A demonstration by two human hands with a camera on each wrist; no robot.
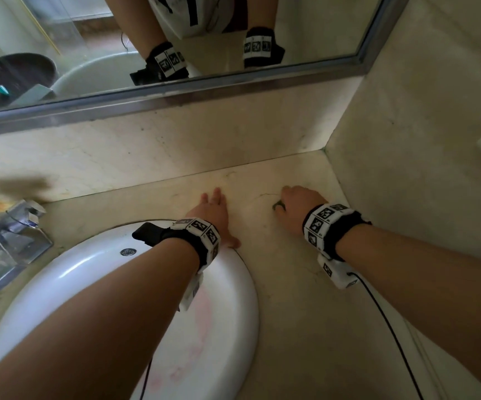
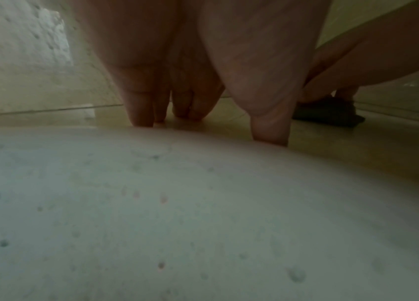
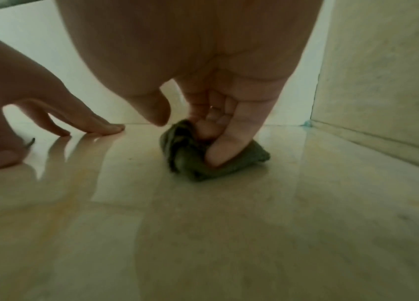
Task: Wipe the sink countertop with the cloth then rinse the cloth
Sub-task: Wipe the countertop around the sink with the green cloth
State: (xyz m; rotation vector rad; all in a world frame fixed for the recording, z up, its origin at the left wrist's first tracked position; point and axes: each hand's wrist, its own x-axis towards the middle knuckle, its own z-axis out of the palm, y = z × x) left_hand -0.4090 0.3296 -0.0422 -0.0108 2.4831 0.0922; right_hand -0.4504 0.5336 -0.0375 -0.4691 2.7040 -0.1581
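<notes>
A small bunched dark green cloth [image 3: 197, 160] lies on the beige marble countertop [image 1: 285, 298] near the back right corner. My right hand [image 1: 297, 206] grips it with curled fingers [image 3: 231, 142] and presses it onto the stone; in the head view only a sliver of the cloth [image 1: 278, 207] shows, and it appears dark beside my hand in the left wrist view [image 2: 329, 114]. My left hand [image 1: 213, 209] lies flat on the countertop with straight fingers [image 2: 141, 110], just beyond the rim of the white sink [image 1: 233, 298], and holds nothing.
A chrome faucet [image 1: 8, 241] stands at the left behind the sink. The sink's overflow hole [image 1: 127, 252] faces me. A mirror [image 1: 147, 39] with a metal frame runs along the back wall. A marble side wall [image 1: 421, 140] closes the right end of the countertop.
</notes>
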